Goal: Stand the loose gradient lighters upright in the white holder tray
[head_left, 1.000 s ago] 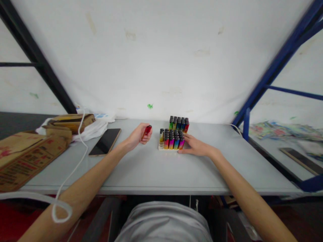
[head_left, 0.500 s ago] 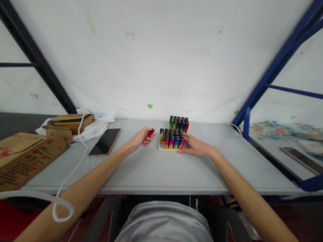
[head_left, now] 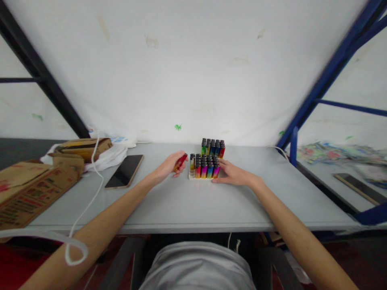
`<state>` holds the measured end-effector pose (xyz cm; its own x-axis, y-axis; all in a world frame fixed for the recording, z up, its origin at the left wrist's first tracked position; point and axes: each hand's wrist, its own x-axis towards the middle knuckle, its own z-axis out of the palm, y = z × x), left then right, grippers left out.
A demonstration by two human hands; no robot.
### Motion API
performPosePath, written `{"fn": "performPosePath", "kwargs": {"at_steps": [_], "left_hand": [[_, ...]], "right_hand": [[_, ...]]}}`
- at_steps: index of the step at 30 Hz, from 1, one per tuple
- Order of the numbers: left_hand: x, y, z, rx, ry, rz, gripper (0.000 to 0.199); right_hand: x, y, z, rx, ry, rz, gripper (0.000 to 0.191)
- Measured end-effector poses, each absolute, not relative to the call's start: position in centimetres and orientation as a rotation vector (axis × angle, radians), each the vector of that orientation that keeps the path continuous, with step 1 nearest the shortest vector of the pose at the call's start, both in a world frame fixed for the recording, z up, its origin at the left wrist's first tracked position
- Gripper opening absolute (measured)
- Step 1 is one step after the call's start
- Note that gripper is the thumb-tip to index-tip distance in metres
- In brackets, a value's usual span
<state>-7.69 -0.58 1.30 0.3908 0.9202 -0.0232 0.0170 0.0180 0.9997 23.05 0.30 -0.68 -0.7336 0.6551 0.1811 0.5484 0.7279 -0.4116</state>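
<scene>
A red lighter (head_left: 180, 161) with a dark top is tilted between the fingers of my left hand (head_left: 168, 166), just left of a pale tray (head_left: 192, 176). Several multicoloured lighters (head_left: 207, 170) stand upright in that tray, and its front left corner shows a gap. My right hand (head_left: 232, 173) rests at the tray's right side, thumb near the front corner and fingers spread against the lighters. Right behind stands a second group of upright lighters (head_left: 213, 148), near the wall.
On the left of the table (head_left: 193, 209) lie a phone (head_left: 125, 171), cardboard boxes (head_left: 39, 189), a white bag (head_left: 111, 157) and a white cable (head_left: 90, 202). Blue frame bars (head_left: 320, 88) rise at the right, with another phone (head_left: 359, 188) beyond them.
The red lighter has turned in my left hand, and more of its body shows. My left hand has come slightly nearer the tray. My right hand stays against the tray.
</scene>
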Motion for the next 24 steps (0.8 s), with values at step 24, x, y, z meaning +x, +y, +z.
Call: {"fn": "performPosePath", "kwargs": {"at_steps": [24], "left_hand": [[-8.12, -0.88, 1.81, 1.999, 0.976, 1.033, 0.034]], "right_hand": [[23.12, 0.54, -1.17, -0.924, -2.569, 0.509, 0.08]]}}
